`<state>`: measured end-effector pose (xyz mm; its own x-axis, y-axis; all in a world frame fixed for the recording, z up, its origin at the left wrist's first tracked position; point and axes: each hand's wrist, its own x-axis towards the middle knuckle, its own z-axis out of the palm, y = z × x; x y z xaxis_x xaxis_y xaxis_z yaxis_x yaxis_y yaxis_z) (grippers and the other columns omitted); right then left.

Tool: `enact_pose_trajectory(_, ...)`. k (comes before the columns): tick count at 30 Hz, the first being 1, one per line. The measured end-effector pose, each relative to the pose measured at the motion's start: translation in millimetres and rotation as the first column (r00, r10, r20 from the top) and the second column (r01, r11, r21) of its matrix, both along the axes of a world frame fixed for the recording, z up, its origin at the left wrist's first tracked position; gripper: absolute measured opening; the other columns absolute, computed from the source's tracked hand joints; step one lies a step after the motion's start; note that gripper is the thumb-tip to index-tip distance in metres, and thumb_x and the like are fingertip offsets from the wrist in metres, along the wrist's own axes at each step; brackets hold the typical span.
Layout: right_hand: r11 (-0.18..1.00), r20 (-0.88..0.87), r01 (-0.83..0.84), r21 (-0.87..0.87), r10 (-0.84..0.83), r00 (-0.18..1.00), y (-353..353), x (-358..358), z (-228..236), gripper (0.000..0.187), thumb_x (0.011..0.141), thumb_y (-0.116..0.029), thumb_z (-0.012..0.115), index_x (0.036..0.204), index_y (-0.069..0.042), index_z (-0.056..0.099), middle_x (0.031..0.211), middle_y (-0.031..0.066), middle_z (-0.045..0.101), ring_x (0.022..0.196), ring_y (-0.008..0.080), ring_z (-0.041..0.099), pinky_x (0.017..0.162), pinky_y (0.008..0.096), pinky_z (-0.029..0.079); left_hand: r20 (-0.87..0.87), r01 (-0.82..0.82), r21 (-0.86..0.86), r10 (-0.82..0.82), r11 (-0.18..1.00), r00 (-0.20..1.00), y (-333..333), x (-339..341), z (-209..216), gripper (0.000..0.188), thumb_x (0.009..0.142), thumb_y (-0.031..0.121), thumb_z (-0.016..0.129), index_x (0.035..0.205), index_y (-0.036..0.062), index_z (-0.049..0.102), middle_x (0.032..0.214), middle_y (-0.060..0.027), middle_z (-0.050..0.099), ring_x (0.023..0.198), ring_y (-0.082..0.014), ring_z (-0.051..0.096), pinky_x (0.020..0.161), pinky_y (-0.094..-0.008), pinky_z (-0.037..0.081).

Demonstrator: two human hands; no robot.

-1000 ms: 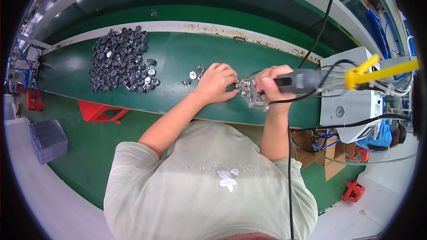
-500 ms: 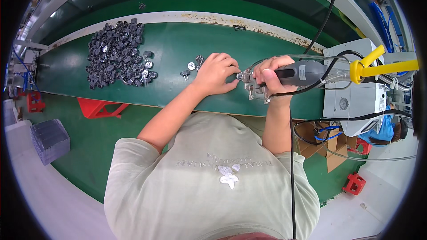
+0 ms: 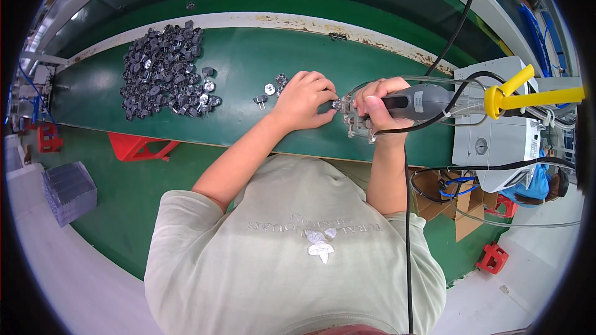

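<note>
Shirt [image 3: 298,248] fills the near field; both forearms run up from it onto the green worktop [image 3: 248,68]. Landmark for everything below: the grey power driver [image 3: 416,100].

- Right hand [image 3: 380,107]: grip closed around the driver's barrel, tool lying roughly level with its tip pointing left. Looks held that way so the bit meets the part side-on.
- Left hand [image 3: 304,100]: just left of the driver tip, fingers pinched shut on a small metal part [image 3: 338,105] that touches the tip. Likely steadying it against the bit. Exact shape of the part too small to tell.
- Small metal fixture [image 3: 360,127]: directly under the driver tip, near the worktop's front edge.
- Loose parts [image 3: 270,90]: a few singles left of the driver, just past the left hand, within easy reach.
- Dark parts heap [image 3: 164,71]: well left of the driver, spread toward the worktop's far edge.
- Black cable [image 3: 459,18] and clear hoses run up and right from the driver's rear; they limit swing to the right.
- White control box [image 3: 496,124] with yellow clamp [image 3: 528,93]: right of the driver, close, blocks that side.

Open room: bare worktop between heap and left hand, and behind the hands up to the rusty white rail [image 3: 279,20]. Front edge is tight under both wrists.
</note>
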<state>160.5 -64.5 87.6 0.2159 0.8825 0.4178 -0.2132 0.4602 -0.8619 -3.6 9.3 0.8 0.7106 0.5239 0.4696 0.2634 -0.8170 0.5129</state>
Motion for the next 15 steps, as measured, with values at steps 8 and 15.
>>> enact_pose_trajectory(8,1.000,0.014,-0.005,0.010,0.005,1.000,0.3,-0.2,1.4,0.023,0.078,0.007,0.072,0.087,-0.002,0.053,0.070,0.0096,0.064,0.061,0.0121,0.059,0.055,0.0251,0.048,0.012,0.004,-0.019,-0.004,1.000,1.000,-0.1,0.1,-0.7,0.023,0.068,0.021,0.078,0.087,0.0103,0.070,0.100,0.0002,0.065,0.102,-0.0228,0.059,0.092,-0.0392,0.044)
enact_pose_trajectory(15,1.000,0.041,-0.018,0.005,0.018,0.999,0.9,0.0,2.3,0.024,0.078,0.007,0.073,0.087,-0.003,0.053,0.070,0.0096,0.064,0.059,0.0119,0.059,0.052,0.0245,0.047,0.007,0.000,-0.021,0.000,1.000,1.000,0.1,0.5,0.6,0.023,0.068,0.021,0.077,0.086,0.0096,0.070,0.100,-0.0002,0.066,0.102,-0.0230,0.059,0.092,-0.0393,0.044)
